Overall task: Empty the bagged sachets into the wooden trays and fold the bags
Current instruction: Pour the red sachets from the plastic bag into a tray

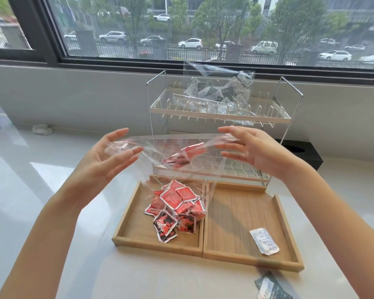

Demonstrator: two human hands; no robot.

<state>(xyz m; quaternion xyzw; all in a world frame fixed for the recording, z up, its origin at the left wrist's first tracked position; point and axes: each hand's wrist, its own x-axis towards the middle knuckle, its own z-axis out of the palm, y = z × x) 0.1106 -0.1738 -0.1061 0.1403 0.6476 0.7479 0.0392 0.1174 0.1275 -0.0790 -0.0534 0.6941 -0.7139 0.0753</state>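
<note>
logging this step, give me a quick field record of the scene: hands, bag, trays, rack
left hand: holds one end of clear bag
right hand: holds other end
red sachets: heaped in left wooden tray, a few in the bag
right wooden tray: one white sachet
wire rack: second bag of pale sachets on top tier

Between the left hand [108, 156] and right hand [253, 147]: a bag [171, 152], stretched above the left tray [127, 223]. Below the hands, sachets [175, 210] heaped in that tray; right tray [231, 214] alongside, touching. Beyond the hands, a wire rack [220, 117] carrying a second bag [220, 87].
</note>
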